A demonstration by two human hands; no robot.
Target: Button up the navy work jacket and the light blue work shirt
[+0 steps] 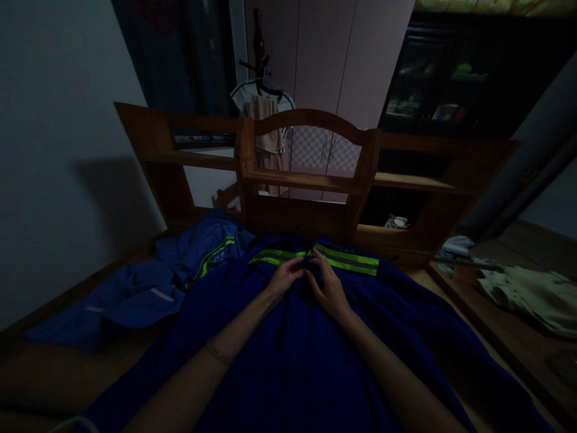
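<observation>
A dark blue work jacket (315, 349) with yellow-green reflective stripes (347, 260) lies spread flat on a wooden surface in front of me. My left hand (285, 278) and my right hand (328, 287) meet at the jacket's middle, just below the stripes. Both have fingers curled and pinching the cloth at the front opening. What exactly sits between the fingertips is too dark to make out.
A second blue garment (148, 288) with a reflective stripe lies crumpled at the left. A wooden headboard with shelves (306, 180) stands right behind the jacket. Pale clothes (527, 291) lie at the right. A white wall is at the left, with cabinets beyond.
</observation>
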